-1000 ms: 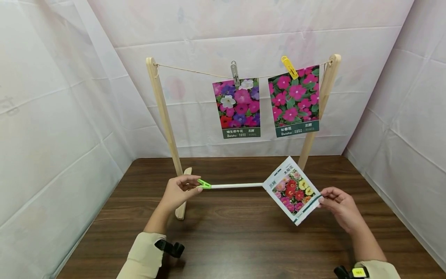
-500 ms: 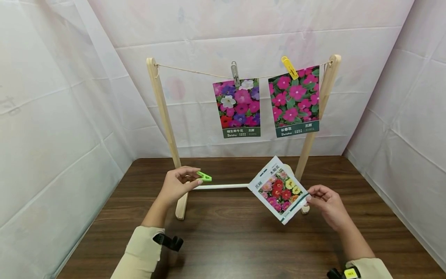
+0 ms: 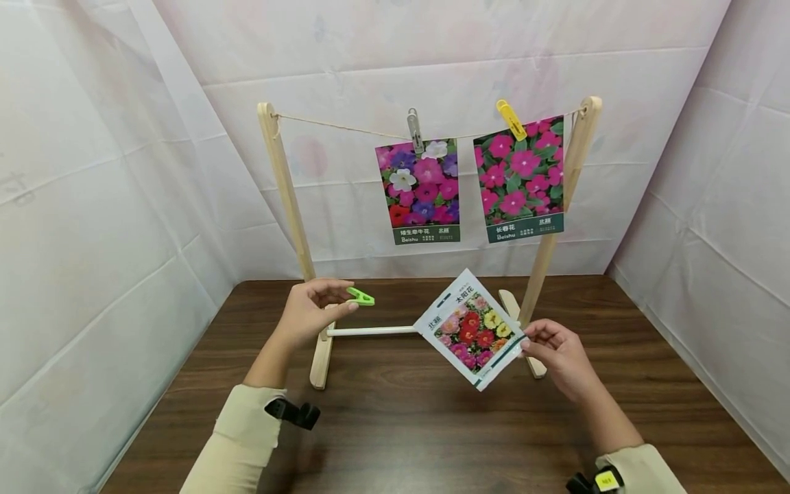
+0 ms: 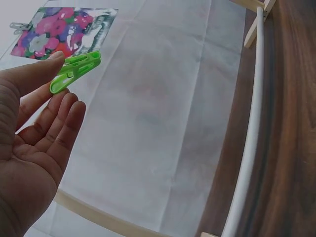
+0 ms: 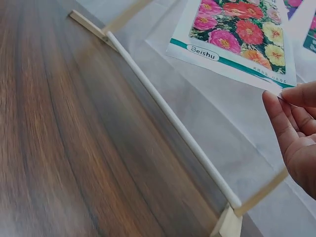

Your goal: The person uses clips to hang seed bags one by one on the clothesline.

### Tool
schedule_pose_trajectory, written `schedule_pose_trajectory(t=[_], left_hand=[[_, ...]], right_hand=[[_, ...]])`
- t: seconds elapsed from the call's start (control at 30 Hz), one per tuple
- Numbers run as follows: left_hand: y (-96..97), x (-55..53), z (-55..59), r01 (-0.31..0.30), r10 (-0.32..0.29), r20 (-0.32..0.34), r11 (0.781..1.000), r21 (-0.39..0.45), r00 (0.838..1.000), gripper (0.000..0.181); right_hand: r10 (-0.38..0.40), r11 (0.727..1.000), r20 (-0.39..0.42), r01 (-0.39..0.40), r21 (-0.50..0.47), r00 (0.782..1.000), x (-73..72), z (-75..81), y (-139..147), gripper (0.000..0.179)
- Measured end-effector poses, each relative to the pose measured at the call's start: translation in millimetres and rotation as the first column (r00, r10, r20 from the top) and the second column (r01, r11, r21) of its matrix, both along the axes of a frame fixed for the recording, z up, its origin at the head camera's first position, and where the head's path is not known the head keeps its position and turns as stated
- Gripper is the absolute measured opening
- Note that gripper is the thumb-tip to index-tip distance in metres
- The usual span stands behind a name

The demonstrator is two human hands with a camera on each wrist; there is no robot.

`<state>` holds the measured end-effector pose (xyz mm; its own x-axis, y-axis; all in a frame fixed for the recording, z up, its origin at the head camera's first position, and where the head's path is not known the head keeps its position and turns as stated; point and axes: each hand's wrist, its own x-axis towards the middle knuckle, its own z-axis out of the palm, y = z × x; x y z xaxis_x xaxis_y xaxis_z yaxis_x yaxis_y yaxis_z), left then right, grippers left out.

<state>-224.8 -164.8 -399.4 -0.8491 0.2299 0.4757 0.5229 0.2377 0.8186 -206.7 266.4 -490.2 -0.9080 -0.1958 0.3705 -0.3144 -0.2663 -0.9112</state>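
Observation:
My left hand [image 3: 311,309] pinches a green clothespin [image 3: 361,296] between thumb and forefinger, in front of the rack's left post. In the left wrist view the clothespin [image 4: 74,71] points away from the fingertips. A white flower seed packet [image 3: 470,331] hangs tilted from my right hand [image 3: 558,357], which pinches its lower right corner. The right wrist view shows the packet's printed flowers [image 5: 242,29] and the thumb on its edge. Behind, two flower packets hang from a string: one under a grey clothespin [image 3: 415,130], the other under a yellow clothespin [image 3: 511,120].
The wooden drying rack has a left post [image 3: 286,192], a right post [image 3: 564,185] and a white crossbar [image 3: 373,331] low between them. Its string [image 3: 339,125] sags between the post tops. It stands on a dark wood table [image 3: 395,439], with white cloth [image 3: 185,171] around it.
My left hand has risen slightly with the green clothespin. My right hand has carried the white packet left and a little up, closer to the clothespin.

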Motion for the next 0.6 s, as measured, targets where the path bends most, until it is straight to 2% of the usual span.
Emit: schedule_pose_trajectory(t=[0.23,0.6], left_hand=[[3.1,-3.0,17.0,0.0,-0.001,-0.022,1.0,-0.022,1.0,0.032],[5.4,-7.9,50.5,0.019,-0.02,-0.038,0.999,-0.034,0.999,0.033]], right_hand=[[0.049,0.999,-0.023,-0.049,0.006,0.999,-3.6,9.6,-17.4,0.015],[0.016,1.0,0.026,-0.017,0.026,1.0,-11.5,29.1,-36.7,0.011]])
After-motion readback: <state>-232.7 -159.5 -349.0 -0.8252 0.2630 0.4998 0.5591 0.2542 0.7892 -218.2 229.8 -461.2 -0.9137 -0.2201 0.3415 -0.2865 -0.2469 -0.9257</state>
